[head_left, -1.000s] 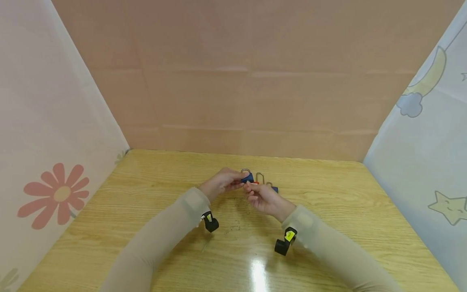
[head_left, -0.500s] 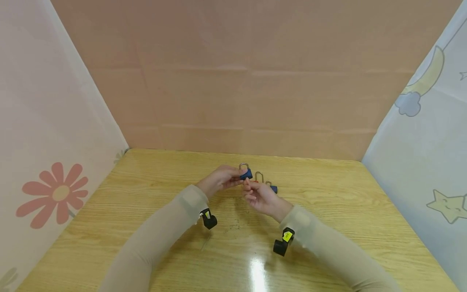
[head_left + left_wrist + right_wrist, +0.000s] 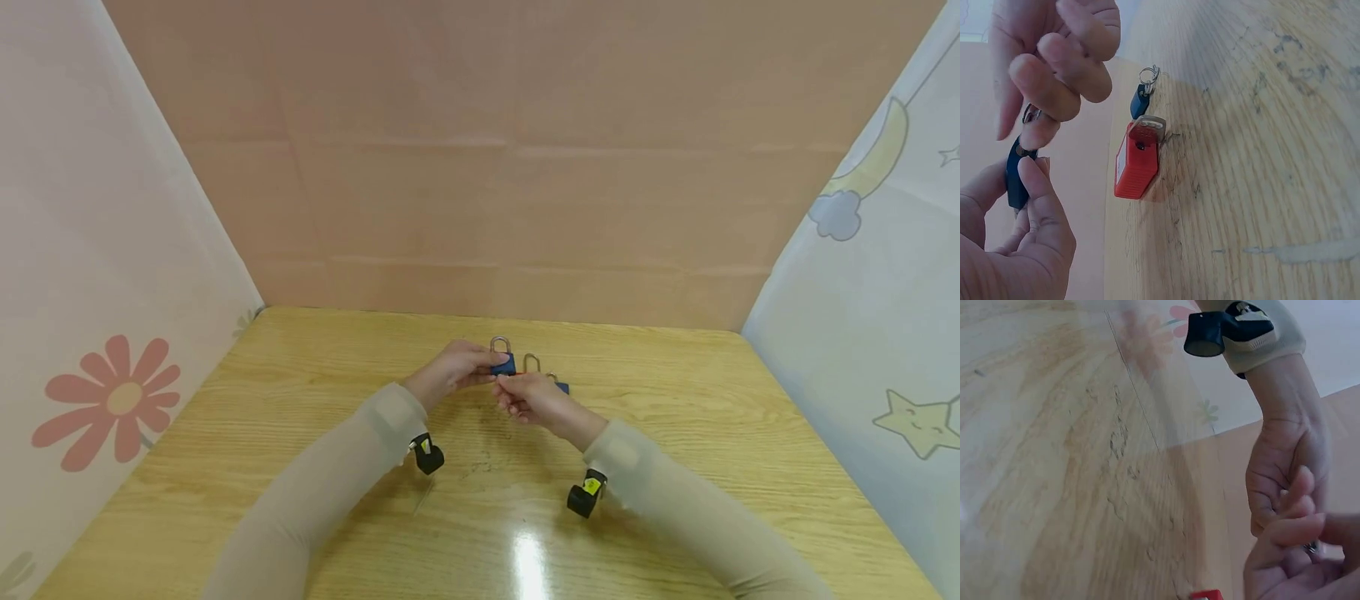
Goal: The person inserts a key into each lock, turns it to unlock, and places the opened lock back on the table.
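My left hand (image 3: pixel 465 367) grips a blue padlock (image 3: pixel 504 363) by its body, with the steel shackle standing up. Just under it, my right hand (image 3: pixel 536 402) pinches a key at the padlock's bottom face; the fingers hide most of it, and a bit of metal ring (image 3: pixel 1032 114) shows between them in the left wrist view. A red padlock (image 3: pixel 1137 164) stands on the table beyond the hands, a key (image 3: pixel 1149 128) sticking out of its keyhole. Further along is a second blue padlock (image 3: pixel 1139 103) with rings hanging at its keyhole end; the right hand partly covers the red one in the head view.
The wooden table (image 3: pixel 360 517) runs back to a plain pinkish-brown wall (image 3: pixel 480 208). White printed panels rise on the left (image 3: pixel 82 250) and right (image 3: pixel 862 333). Black camera mounts sit on the left wrist (image 3: pixel 427 456) and right wrist (image 3: pixel 587 493).
The held blue padlock has come up slightly, shifted a little left and turned more upright. My right hand has rotated at the wrist, its fingers staying at the padlock's bottom.
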`<state>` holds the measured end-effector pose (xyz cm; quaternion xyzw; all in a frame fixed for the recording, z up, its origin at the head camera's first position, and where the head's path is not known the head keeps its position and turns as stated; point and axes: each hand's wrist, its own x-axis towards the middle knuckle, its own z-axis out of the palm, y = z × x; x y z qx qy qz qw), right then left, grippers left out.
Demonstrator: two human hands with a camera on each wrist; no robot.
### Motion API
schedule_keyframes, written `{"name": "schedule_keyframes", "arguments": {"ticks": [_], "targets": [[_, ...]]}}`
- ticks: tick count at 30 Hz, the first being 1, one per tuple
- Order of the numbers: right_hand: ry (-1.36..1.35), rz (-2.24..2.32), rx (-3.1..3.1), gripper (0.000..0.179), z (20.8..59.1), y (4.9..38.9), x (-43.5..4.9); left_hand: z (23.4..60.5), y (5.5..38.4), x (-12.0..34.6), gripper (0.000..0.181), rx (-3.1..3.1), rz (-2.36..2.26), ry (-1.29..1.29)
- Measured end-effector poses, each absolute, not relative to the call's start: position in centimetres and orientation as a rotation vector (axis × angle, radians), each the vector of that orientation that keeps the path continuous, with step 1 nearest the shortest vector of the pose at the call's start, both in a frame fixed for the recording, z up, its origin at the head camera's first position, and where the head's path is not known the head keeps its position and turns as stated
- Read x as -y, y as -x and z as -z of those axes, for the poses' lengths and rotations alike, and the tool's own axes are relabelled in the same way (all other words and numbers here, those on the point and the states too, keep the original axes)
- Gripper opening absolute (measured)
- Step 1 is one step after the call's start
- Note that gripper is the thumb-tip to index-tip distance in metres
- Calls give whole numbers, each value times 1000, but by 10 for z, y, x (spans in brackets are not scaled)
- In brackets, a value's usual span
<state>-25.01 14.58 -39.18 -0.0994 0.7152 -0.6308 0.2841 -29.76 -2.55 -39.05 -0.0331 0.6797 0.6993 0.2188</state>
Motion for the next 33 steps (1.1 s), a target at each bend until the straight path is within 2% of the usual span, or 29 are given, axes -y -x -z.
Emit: {"name": "schedule_keyframes", "arguments": {"ticks": [3,5,12,25,33], "targets": [[270,1506,-2079,53,387,254,-151,392,298,26,33,-1887,-1931,78],[249,1405,-2207,57,383,258,-154,392,299,27,33,-1892,-1928,77],[182,1351,-2426,44,372,283,-167,393,298,26,33,-1869,-1933,117],[286,1311,-2385,48,370,315,-154,391,295,22,34,-1853,-1911,118],[268,1381,-2312,39,372,320,-152,391,294,23,34,-1842,-1907,104]]}}
